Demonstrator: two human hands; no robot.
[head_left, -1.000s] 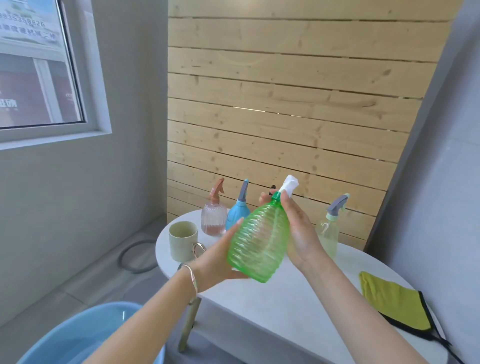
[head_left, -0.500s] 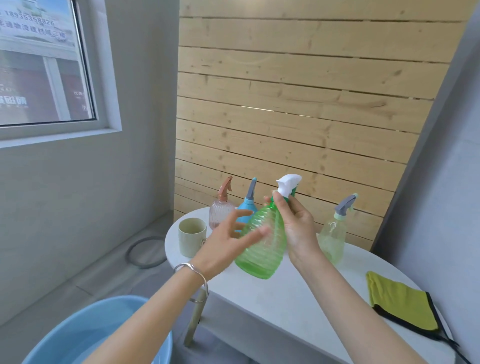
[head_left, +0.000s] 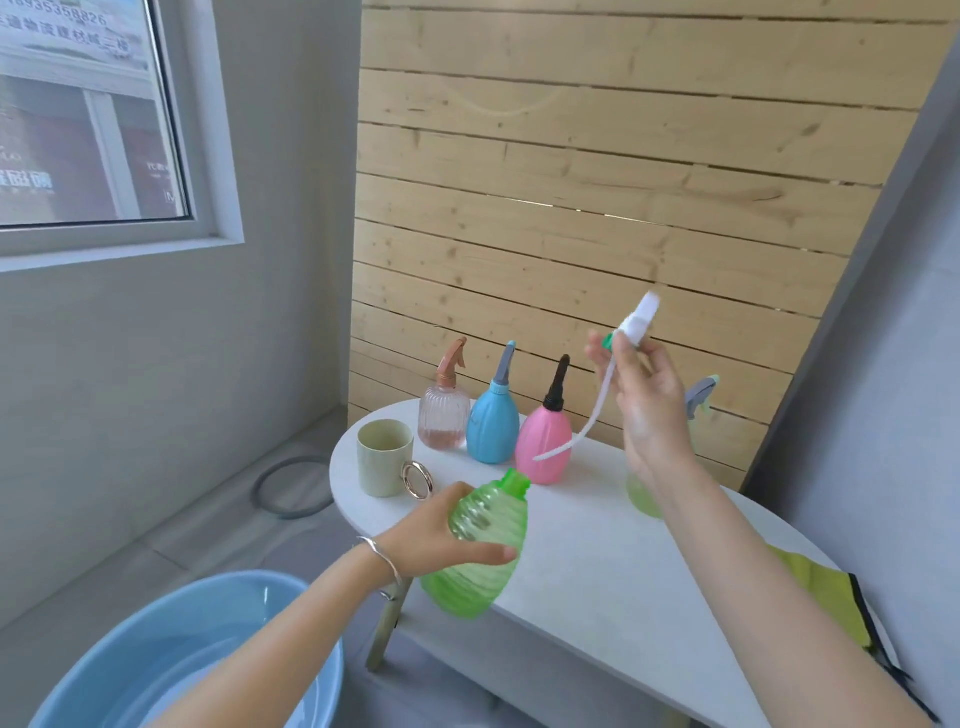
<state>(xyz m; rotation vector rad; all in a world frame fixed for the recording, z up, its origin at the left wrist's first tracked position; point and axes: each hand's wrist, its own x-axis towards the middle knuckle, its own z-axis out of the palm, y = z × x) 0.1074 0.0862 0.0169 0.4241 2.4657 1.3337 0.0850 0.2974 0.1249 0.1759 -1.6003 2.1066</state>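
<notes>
White oval bench (head_left: 597, 561) against pine-slat wall; left hand (head_left: 441, 535) grips ribbed green bottle (head_left: 480, 551) over bench edge, right hand (head_left: 647, 395) pinches white sprayer (head_left: 636, 325), tube dangling.

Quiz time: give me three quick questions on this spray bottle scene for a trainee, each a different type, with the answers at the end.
1. True or false: the spray head in the right hand is screwed onto the green bottle.
2. Which hand grips the green bottle? A. the left hand; B. the right hand; C. neither.
3. Fill in: the basin below the left arm is coloured ____.

Key: 1 false, the spray head is held up, apart from the bottle, with its tube hanging free; 2 A; 3 blue.
</notes>
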